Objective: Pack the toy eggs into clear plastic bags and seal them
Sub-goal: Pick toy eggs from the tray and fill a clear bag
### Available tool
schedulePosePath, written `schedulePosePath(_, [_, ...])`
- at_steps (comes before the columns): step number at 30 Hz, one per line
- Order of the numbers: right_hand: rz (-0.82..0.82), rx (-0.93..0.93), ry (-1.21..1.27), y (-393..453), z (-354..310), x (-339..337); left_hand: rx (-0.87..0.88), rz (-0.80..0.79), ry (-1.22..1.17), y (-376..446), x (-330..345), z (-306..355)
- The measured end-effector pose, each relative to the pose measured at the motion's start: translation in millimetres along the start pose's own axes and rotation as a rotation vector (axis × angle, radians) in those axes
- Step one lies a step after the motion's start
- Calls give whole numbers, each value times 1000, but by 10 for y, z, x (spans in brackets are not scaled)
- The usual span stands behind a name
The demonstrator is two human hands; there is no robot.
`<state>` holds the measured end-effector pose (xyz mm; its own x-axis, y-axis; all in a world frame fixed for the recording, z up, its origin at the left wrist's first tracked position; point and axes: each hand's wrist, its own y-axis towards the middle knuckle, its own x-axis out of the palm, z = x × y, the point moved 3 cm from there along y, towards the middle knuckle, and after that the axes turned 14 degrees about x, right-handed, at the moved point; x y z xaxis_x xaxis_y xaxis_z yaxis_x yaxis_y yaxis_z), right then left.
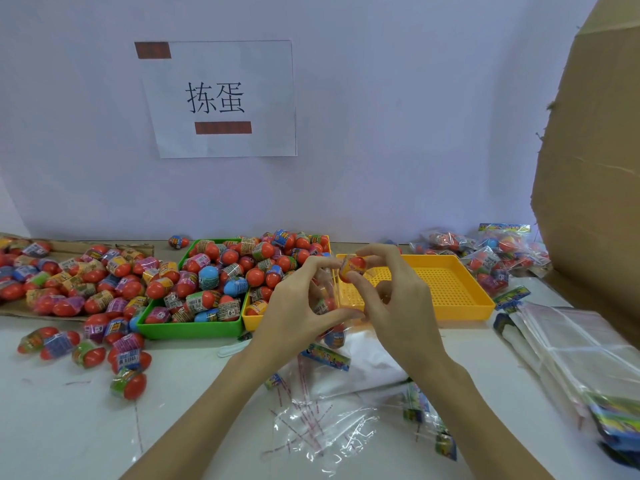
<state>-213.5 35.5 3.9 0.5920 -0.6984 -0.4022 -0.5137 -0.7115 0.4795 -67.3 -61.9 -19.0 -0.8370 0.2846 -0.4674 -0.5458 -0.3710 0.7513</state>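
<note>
- Right hand (391, 299): thumb and fingertips pinch one toy egg (352, 266), orange-red with a yellow wrapper, held in the air above the near-left corner of the empty yellow tray (460, 289).
- Left hand (298, 303): fingers curled round the mouth of a clear plastic bag (332, 306), holding it open just below the egg. At least one egg seems to sit inside already; the film blurs the count.
- Supply: green tray (190, 329) heaped with eggs at mid-surface, a second yellow tray (250, 320) just beside it, more loose eggs (86, 289) on cardboard toward the left edge.
- Sealed packs (485, 254) are piled near the far-right corner; a stack of unused bags (568, 344) lies along the right edge.
- Peeled seal strips and loose film (311, 427) litter the near edge.
- Judgement: step in hand is dropping this egg into the bag.
- Risk: the bag mouth is limp; if it sags shut, the egg could catch the rim, glance off and roll along the surface.
- Risk: the adhesive flap may fold onto itself or pick up a stray strip, giving a poor seal.
- Risk: the miscount noted above, since contents are hard to read through the film.
</note>
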Motion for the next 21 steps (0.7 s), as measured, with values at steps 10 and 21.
schedulePosePath(10, [52,73,91,-4,-15,-77,98,-82,116,-5,17,20])
schedulePosePath(21, [-8,32,50,-8,-29,-68,47,-86,61,22,0,41])
